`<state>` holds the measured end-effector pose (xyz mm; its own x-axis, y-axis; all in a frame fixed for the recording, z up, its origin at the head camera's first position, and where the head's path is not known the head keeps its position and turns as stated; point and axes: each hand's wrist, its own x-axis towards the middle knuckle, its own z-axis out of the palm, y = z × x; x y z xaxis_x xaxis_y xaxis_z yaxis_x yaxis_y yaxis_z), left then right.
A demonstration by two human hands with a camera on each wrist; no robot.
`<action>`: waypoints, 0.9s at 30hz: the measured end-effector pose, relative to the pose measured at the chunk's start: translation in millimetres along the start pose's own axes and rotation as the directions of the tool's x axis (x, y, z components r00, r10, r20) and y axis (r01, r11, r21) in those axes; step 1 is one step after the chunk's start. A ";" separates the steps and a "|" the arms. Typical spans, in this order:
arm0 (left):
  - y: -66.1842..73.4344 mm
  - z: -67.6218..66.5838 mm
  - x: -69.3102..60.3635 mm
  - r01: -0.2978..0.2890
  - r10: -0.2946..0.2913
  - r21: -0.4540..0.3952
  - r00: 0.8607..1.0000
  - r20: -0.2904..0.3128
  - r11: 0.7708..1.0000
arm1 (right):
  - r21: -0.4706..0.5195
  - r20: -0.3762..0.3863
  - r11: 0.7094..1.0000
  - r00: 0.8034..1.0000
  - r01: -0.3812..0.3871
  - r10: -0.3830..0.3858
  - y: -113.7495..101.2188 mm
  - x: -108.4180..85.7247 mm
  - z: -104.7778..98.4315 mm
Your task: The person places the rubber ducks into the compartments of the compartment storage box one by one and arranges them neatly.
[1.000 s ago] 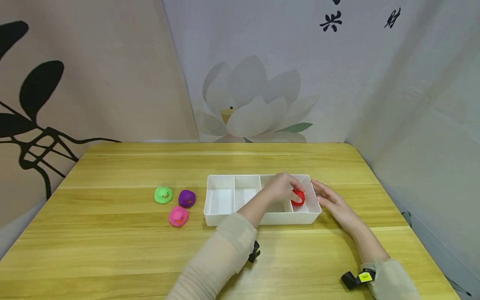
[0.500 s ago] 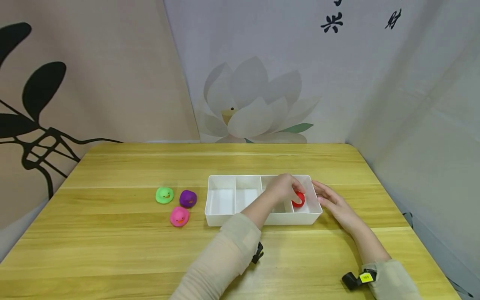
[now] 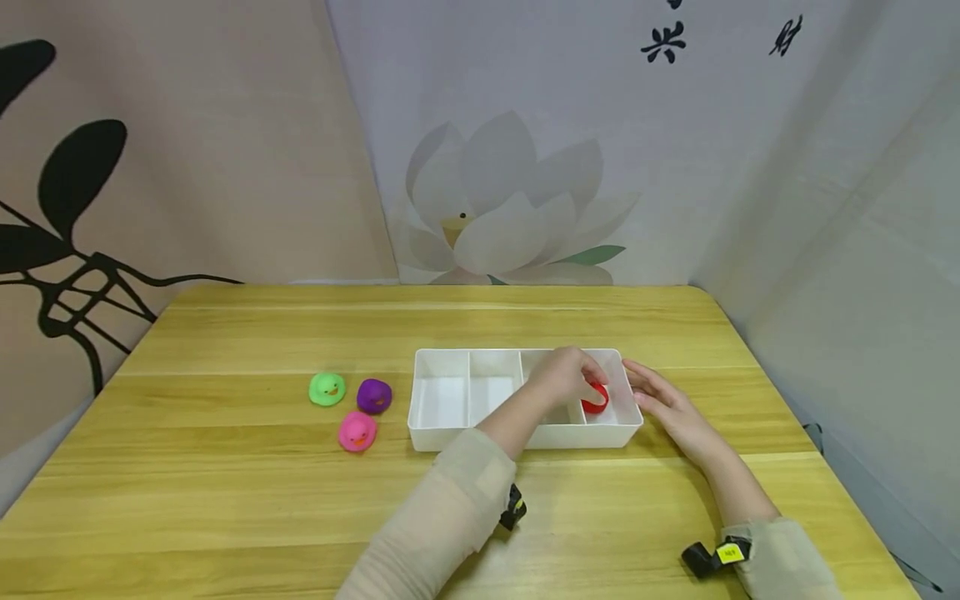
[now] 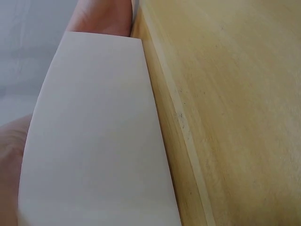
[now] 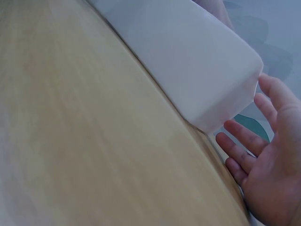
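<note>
A white divided box point(image 3: 465, 441) stands on the wooden table. My left hand point(image 3: 562, 377) reaches into its rightmost compartment and pinches a small red rounded thing point(image 3: 597, 407), partly hidden by the fingers; its exact kind is unclear. My right hand point(image 3: 672, 412) lies against the right end of the box with fingers fairly straight, touching its outer wall. In the right wrist view, the fingertips of the right hand point(image 5: 268, 155) meet the box's end point(image 5: 225, 106). The left wrist view shows mostly the box's front wall point(image 4: 94, 132), which hides most of the hand.
Left of the box sit three small toy ducks: a green one point(image 3: 327, 389), a purple one point(image 3: 374, 396) and a pink one point(image 3: 357, 432). The table point(image 3: 225, 508) ends at printed cloth hangings point(image 3: 525, 83) behind and to the right.
The red thing has turned slightly between the left hand's fingers. Both hands, the box and the toy ducks stay in place.
</note>
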<state>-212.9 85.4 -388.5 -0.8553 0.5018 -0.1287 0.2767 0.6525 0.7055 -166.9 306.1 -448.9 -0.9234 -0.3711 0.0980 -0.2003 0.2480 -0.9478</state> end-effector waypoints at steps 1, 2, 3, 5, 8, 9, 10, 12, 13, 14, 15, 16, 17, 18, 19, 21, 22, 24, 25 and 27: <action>-0.1 -0.5 -0.3 -0.006 0.006 0.006 1.000 -0.002 1.000 | 0.001 0.001 1.000 1.000 0.001 -0.001 -0.2 0.3 0.1; -0.2 -1.2 -0.7 -0.010 0.010 0.011 1.000 -0.003 1.000 | 0.004 0.002 1.000 1.000 0.001 -0.001 -0.4 0.6 0.2; -0.3 -1.8 -1.2 -0.013 0.013 0.012 1.000 -0.005 1.000 | 0.005 0.003 1.000 1.000 0.003 -0.003 -0.5 0.9 0.2; -0.9 -3.1 -2.1 -0.021 0.021 0.006 1.000 -0.013 1.000 | 0.008 0.005 1.000 1.000 0.008 -0.008 -0.7 1.4 0.3; -1.7 -6.0 -5.2 -0.028 0.027 -0.034 0.999 -0.036 0.999 | 0.018 0.008 1.000 1.000 0.015 -0.015 -0.9 1.8 0.3; -2.5 -6.9 -6.3 -0.034 0.032 -0.050 0.998 -0.048 0.998 | 0.020 0.007 1.000 1.000 0.017 -0.017 -0.8 1.9 0.2; -3.3 -7.8 -7.7 -0.043 0.039 -0.067 0.997 -0.060 0.997 | 0.020 0.005 1.000 1.000 0.019 -0.019 -0.7 2.0 0.1; -4.9 -9.6 -11.2 -0.072 0.064 -0.095 0.994 -0.084 0.993 | 0.022 0.004 1.000 1.000 0.021 -0.021 -0.4 2.1 -0.1; -5.7 -10.5 -13.3 -0.088 0.078 -0.107 0.992 -0.094 0.990 | 0.019 0.004 1.000 1.000 0.021 -0.022 -0.1 2.0 -0.3; -6.7 -11.1 -15.3 -0.108 0.096 -0.117 0.990 -0.105 0.987 | 0.018 0.002 1.000 1.000 0.019 -0.019 0.0 1.9 -0.4; -7.6 -11.8 -17.7 -0.127 0.112 -0.128 0.987 -0.116 0.984 | 0.017 0.002 1.000 1.000 0.017 -0.017 0.0 1.8 -0.4; -8.1 -12.5 -20.3 -0.145 0.128 -0.141 0.984 -0.126 0.979 | 0.013 0.000 1.000 1.000 0.013 -0.013 -0.1 1.6 -0.4; -8.6 -13.3 -23.1 -0.162 0.141 -0.156 0.981 -0.136 0.975 | 0.013 0.001 1.000 1.000 0.006 -0.006 -0.2 1.5 -0.3; -9.0 -14.0 -26.3 -0.178 0.154 -0.169 0.977 -0.145 0.969 | 0.012 0.000 1.000 1.000 -0.001 0.001 -0.4 1.4 -0.2; -9.3 -14.9 -29.6 -0.190 0.163 -0.189 0.975 -0.152 0.963 | 0.010 0.000 1.000 1.000 -0.008 0.008 -0.6 1.2 -0.1; -9.7 -16.5 -36.4 -0.219 0.184 -0.220 0.969 -0.167 0.951 | 0.012 0.000 1.000 1.000 -0.017 0.017 -1.2 1.2 0.1; -9.8 -17.4 -39.8 -0.234 0.196 -0.229 0.965 -0.174 0.945 | 0.013 0.000 1.000 1.000 -0.019 0.019 -1.4 1.2 0.3; -10.0 -19.9 -47.5 -0.260 0.218 -0.247 0.958 -0.187 0.933 | 0.013 0.001 1.000 1.000 -0.020 0.020 -1.5 1.1 0.4; -9.9 -21.4 -51.3 -0.272 0.226 -0.254 0.954 -0.196 0.928 | 0.011 0.001 1.000 1.000 -0.021 0.021 -1.5 1.1 0.4; -9.9 -24.7 -58.8 -0.298 0.245 -0.260 0.945 -0.219 0.918 | 0.006 -0.002 1.000 1.000 -0.022 0.022 -1.5 1.1 0.3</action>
<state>-176.2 35.4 -370.7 -0.8359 0.5097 0.2036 0.3953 0.3018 0.8676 -167.5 305.1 -447.5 -0.9283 -0.3635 0.0779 -0.1781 0.2509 -0.9515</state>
